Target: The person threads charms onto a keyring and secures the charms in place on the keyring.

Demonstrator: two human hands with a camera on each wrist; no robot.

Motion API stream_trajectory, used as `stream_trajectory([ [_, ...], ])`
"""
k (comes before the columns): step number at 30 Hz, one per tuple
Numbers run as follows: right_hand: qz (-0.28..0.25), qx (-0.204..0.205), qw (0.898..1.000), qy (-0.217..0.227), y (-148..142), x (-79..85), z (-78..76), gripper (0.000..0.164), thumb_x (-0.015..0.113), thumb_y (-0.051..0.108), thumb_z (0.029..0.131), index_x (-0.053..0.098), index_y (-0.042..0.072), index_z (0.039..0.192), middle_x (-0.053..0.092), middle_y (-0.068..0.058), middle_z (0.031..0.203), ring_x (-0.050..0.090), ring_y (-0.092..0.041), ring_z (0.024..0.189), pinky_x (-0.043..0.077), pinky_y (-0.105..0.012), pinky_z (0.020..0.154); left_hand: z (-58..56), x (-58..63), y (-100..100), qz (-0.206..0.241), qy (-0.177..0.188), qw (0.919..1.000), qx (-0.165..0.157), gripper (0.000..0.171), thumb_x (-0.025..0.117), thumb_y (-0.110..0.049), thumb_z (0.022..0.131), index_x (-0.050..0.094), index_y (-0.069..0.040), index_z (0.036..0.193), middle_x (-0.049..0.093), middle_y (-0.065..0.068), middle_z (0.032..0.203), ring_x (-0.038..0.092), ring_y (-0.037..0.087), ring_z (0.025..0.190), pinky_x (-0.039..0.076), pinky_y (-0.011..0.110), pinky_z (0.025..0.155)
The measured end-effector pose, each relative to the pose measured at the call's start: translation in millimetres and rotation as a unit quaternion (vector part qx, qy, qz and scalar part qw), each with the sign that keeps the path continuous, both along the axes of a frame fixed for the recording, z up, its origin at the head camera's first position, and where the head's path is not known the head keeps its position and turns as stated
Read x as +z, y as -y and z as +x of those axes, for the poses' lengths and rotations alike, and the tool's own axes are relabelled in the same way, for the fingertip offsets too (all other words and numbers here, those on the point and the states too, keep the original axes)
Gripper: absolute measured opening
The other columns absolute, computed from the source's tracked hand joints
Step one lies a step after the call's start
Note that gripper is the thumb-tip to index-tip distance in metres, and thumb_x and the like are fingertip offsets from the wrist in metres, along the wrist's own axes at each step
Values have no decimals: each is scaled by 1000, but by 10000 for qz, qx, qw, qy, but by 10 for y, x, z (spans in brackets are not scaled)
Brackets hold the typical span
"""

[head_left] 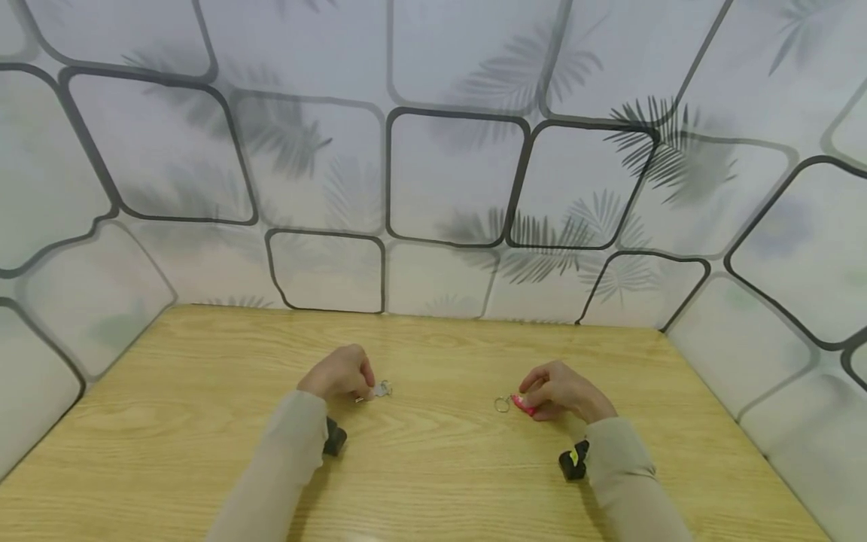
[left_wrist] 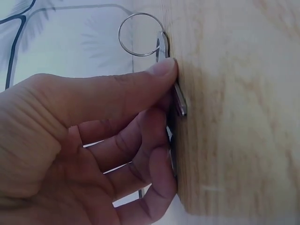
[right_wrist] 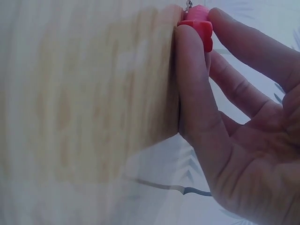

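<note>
My left hand (head_left: 342, 373) is low over the table, left of the middle. Its thumb and fingers pinch a silver key (left_wrist: 180, 99) close against the wood. A thin metal ring (left_wrist: 120, 41) runs through the key's head. To the right, my right hand (head_left: 561, 390) pinches a pink and red keychain charm (right_wrist: 200, 29) between thumb and fingers at the tabletop. From the charm a short chain (right_wrist: 189, 3) leads to a split ring (head_left: 502, 405), which points toward the left hand. Fingers partly cover both the key and the charm.
The light wood table (head_left: 433, 467) is bounded at the back and sides by a pale patterned curtain (head_left: 447, 181) with leaf prints. Black wrist devices (head_left: 334, 438) sit under both beige sleeves (head_left: 626, 459).
</note>
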State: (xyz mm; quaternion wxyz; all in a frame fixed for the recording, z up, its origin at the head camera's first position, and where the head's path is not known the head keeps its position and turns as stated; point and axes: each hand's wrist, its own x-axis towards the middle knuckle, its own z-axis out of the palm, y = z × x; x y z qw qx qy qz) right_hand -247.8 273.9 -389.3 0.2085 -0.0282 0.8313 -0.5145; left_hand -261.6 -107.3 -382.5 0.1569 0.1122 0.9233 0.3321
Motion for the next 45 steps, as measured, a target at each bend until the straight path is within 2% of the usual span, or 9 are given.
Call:
stream_trajectory([
  [11,7,-25,10000,-17,-4,18,-10,20,69,-9,87,65,-13,106,64,-12,86,65,-17,70,60,-32,64,55,55,-87,-281,-492,9984,51,14,78,9,79,70,-1,83,66,6,86,57,21,77,52,32,69],
  [17,-29,-29,10000,-10,-3,7,-11,18,71,-8,86,66,-12,103,64,-11,84,65,-17,71,61,-32,64,56,63,-118,-410,-296,9985,207,12,77,7,81,71,-2,84,66,6,88,57,22,79,51,33,71],
  [21,34,16,10000,-47,-1,7,3,17,69,-9,88,67,-14,103,65,-14,86,66,-18,71,61,-33,65,40,53,-89,-309,-135,9994,110,13,74,9,82,71,0,90,66,7,93,57,22,82,51,35,74],
  [24,168,-17,9998,-49,4,3,-1,16,69,-10,88,68,-15,104,68,-15,87,68,-18,70,61,-33,65,26,49,-55,-135,10,9999,18,17,73,9,81,69,0,95,65,8,97,54,23,82,49,34,72],
  [30,317,-8,9995,-56,15,1,-6,13,70,-9,88,70,-15,100,70,-14,82,69,-16,65,61,-32,63,16,18,-20,248,301,9987,-326,21,64,8,79,70,-1,97,61,7,87,45,18,68,36,27,59],
  [34,390,41,9991,-153,29,6,20,11,71,-8,88,70,-14,96,69,-12,78,67,-15,62,60,-29,59,21,15,-22,280,203,9972,-656,6,64,-4,91,69,-1,93,57,3,80,47,17,70,38,28,63],
  [37,389,151,9989,-227,36,-3,29,10,71,-5,88,71,-13,94,68,-9,75,66,-13,60,59,-27,58,10,-7,-2,389,195,9964,-729,15,64,-12,97,64,-2,85,51,1,74,45,15,67,37,27,62],
  [41,144,365,9989,-261,13,-12,26,12,70,-3,88,71,-13,93,69,-7,77,65,-12,64,59,-27,61,-18,-52,41,970,347,9922,-708,15,63,-4,95,59,-2,81,56,1,73,45,13,65,37,24,60],
  [45,-324,598,9973,-270,-42,-12,14,12,67,-4,90,68,-15,96,70,-9,83,66,-14,74,60,-30,68,-41,-79,66,1689,579,9798,-902,8,56,7,93,64,8,94,68,9,79,55,11,67,45,22,62],
])
